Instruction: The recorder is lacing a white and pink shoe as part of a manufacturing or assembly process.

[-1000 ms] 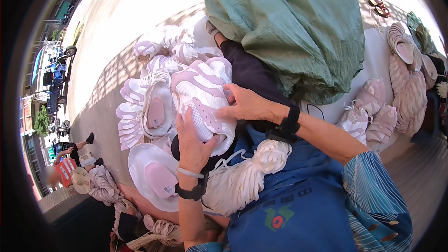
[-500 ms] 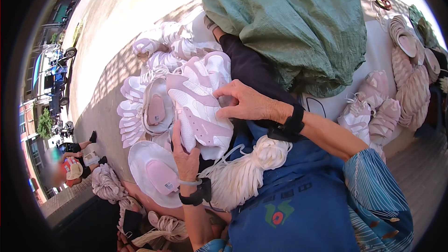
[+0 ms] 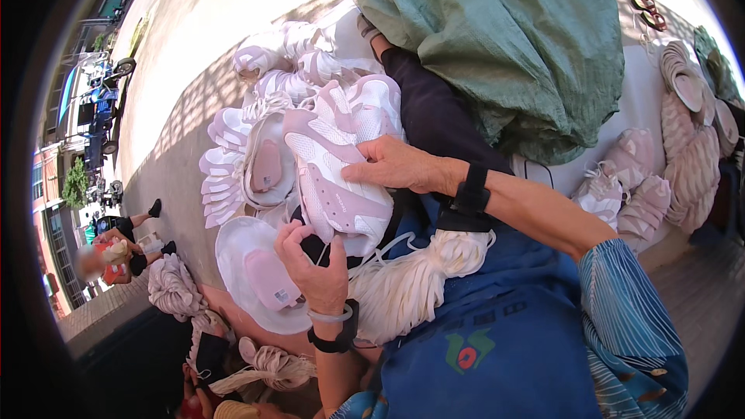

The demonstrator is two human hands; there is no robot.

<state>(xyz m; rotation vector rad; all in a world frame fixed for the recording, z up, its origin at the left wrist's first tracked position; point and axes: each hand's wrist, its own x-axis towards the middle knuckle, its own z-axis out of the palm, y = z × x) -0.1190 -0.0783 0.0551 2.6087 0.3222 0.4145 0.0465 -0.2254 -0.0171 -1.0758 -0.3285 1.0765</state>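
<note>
A white mesh shoe upper point(image 3: 341, 178) with pale pink panels rests in front of me, tilted over a stack of similar pieces. My right hand point(image 3: 403, 164) grips its right side, thumb laid across the mesh and the other fingers partly out of sight. At the upper's lower left edge, my left hand point(image 3: 317, 264) is curled with thumb and forefinger near each other. A thin dark line shows between them, too fine to name. On my lap lies a tied bundle of white laces point(image 3: 403, 287), with one loose strand looping toward the upper.
A round white piece with a pink patch point(image 3: 272, 279) lies left of my left hand. Stacked uppers point(image 3: 225, 167) spread behind it. A green woven sack point(image 3: 497, 46) covers the far middle. More uppers point(image 3: 640, 178) and bundles stand right. Another person point(image 3: 116, 252) sits far left.
My right hand has come down from above the upper and taken hold of its side. My left hand has drawn back from the upper's edge, its fingers curling. The whole view has shifted slightly.
</note>
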